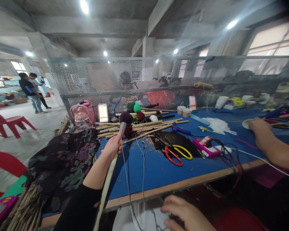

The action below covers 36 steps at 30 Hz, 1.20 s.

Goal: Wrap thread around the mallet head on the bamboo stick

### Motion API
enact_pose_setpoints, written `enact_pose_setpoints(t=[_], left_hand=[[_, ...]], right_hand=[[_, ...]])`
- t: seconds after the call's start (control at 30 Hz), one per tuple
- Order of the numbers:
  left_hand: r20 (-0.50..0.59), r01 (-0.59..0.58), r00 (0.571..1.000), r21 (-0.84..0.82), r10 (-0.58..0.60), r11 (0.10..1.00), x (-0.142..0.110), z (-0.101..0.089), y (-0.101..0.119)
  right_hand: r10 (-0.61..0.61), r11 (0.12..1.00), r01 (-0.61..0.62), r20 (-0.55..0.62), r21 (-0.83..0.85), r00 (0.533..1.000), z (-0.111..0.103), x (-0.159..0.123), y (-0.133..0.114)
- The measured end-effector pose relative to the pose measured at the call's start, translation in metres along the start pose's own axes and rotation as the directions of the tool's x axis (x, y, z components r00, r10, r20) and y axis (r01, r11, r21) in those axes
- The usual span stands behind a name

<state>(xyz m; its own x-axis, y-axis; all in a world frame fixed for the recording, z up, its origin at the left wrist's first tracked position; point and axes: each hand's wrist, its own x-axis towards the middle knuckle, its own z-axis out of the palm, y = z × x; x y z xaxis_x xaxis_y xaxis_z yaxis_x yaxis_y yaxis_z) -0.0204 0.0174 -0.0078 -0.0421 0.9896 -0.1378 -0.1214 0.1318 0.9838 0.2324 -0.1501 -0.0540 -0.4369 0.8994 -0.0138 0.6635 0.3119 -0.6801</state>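
My left hand (113, 147) is closed around a long pale stick (108, 181), held slanting over the table's left front edge. Grey wrapping (122, 129) covers the stick's upper end. From near that hand a thin grey cord (126, 176) runs down past the edge toward a white bag-like thing (125, 218). Low in the view, my right hand (185, 211) hovers by this white thing, slightly blurred, fingers apart. Something dark shows beneath its fingers, too unclear to name. Scissors (175, 155) with red and yellow handles lie on a black cloth beyond.
Bamboo-like sticks (156, 125) and yarn balls (126, 118) lie behind my left hand. A glue gun (180, 129) and a pink power box (207, 148) are to the right. A co-worker's hand (261, 126) rests there. Dark patterned cloth (62, 163) covers the left side.
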Motion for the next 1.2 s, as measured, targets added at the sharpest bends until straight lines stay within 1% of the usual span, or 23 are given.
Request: enact_pose_setpoints(t=[0.1,0.17,0.23,0.33,0.43,0.5,0.57,0.63,0.67,0.7,0.73,0.77,0.8,0.83,0.87,0.9,0.93,0.97,1.0,1.07,1.13,1.17,1.2], left_hand=[[0.016,-0.008,1.0,0.001,0.008,1.0,-0.001,0.002,-0.002],[0.025,-0.006,1.0,-0.01,0.006,1.0,-0.001,0.003,-0.003],[0.026,0.007,1.0,-0.026,-0.006,1.0,-0.002,0.002,-0.004],[0.026,0.021,0.999,-0.053,-0.02,0.998,-0.002,0.001,-0.005],[0.029,0.032,0.999,-0.077,-0.03,0.997,-0.001,0.001,-0.004],[0.033,0.034,0.999,-0.084,-0.031,0.996,-0.001,0.001,-0.004],[0.035,0.024,0.999,-0.079,-0.021,0.997,0.0,0.001,-0.005],[0.031,0.009,0.999,-0.069,-0.007,0.998,0.0,0.001,-0.005],[0.027,0.005,1.0,-0.062,-0.003,0.998,0.0,0.0,-0.005],[0.023,0.003,1.0,-0.058,-0.001,0.998,0.0,0.0,-0.005],[0.021,0.004,1.0,-0.057,-0.003,0.998,0.001,0.0,-0.006],[0.021,0.009,1.0,-0.055,-0.008,0.998,0.001,0.0,-0.006],[0.021,0.017,1.0,-0.055,-0.016,0.998,0.001,0.0,-0.006],[0.023,0.025,0.999,-0.053,-0.023,0.998,0.001,0.0,-0.006],[0.024,0.03,0.999,-0.048,-0.029,0.998,0.001,0.001,-0.006],[0.025,0.033,0.999,-0.038,-0.032,0.999,0.0,0.002,-0.006],[0.025,0.031,0.999,-0.025,-0.03,0.999,0.0,0.004,-0.007],[0.026,0.023,0.999,-0.009,-0.022,1.0,-0.001,0.006,-0.007],[0.024,0.009,1.0,0.014,-0.009,1.0,-0.002,0.009,-0.007],[-0.002,-0.027,1.0,0.106,0.028,0.994,-0.003,0.013,-0.008],[-0.056,-0.088,0.993,0.265,0.106,0.96,-0.004,0.015,-0.007],[-0.082,-0.126,0.983,0.356,0.165,0.926,-0.003,0.016,-0.006],[-0.101,-0.166,0.967,0.442,0.232,0.882,-0.003,0.016,-0.004]], right_hand=[[0.013,1.0,-0.017,-0.164,-0.023,0.986,-0.019,0.034,-0.007],[0.015,0.995,-0.039,-0.242,-0.094,0.97,-0.021,0.069,-0.007],[0.062,0.964,-0.139,-0.314,-0.228,0.947,-0.017,0.104,-0.005],[0.094,0.895,-0.215,-0.307,-0.391,0.947,-0.011,0.137,-0.004],[0.103,0.886,-0.214,-0.275,-0.412,0.956,-0.012,0.14,-0.01],[0.1,0.906,-0.218,-0.317,-0.362,0.943,-0.016,0.132,-0.018],[0.044,0.952,-0.127,-0.287,-0.279,0.957,-0.019,0.125,-0.025],[-0.021,0.995,0.012,-0.094,-0.099,0.995,-0.02,0.127,-0.027],[-0.032,0.999,0.032,0.025,0.034,0.999,-0.02,0.131,-0.025],[-0.015,0.986,-0.001,0.097,0.165,0.995,-0.021,0.138,-0.02],[0.03,0.963,-0.054,0.093,0.266,0.995,-0.023,0.146,-0.014],[0.096,0.939,-0.092,0.005,0.33,0.995,-0.026,0.155,-0.007],[0.152,0.931,-0.087,-0.159,0.355,0.975,-0.031,0.164,-0.001],[0.17,0.935,-0.044,-0.335,0.353,0.927,-0.036,0.172,0.004],[0.148,0.942,0.02,-0.469,0.335,0.87,-0.04,0.178,0.007],[0.109,0.941,0.086,-0.532,0.329,0.84,-0.044,0.183,0.006],[0.079,0.922,0.138,-0.526,0.361,0.847,-0.046,0.186,0.003],[0.076,0.883,0.158,-0.468,0.442,0.881,-0.046,0.189,-0.003],[0.095,0.822,0.137,-0.369,0.553,0.924,-0.044,0.191,-0.012],[0.127,0.647,0.003,-0.112,0.762,0.986,-0.037,0.195,-0.031],[0.072,0.5,-0.148,0.129,0.853,0.989,-0.028,0.202,-0.048],[0.028,0.468,-0.191,0.202,0.863,0.979,-0.025,0.205,-0.054],[-0.001,0.462,-0.209,0.236,0.862,0.972,-0.022,0.209,-0.058]])
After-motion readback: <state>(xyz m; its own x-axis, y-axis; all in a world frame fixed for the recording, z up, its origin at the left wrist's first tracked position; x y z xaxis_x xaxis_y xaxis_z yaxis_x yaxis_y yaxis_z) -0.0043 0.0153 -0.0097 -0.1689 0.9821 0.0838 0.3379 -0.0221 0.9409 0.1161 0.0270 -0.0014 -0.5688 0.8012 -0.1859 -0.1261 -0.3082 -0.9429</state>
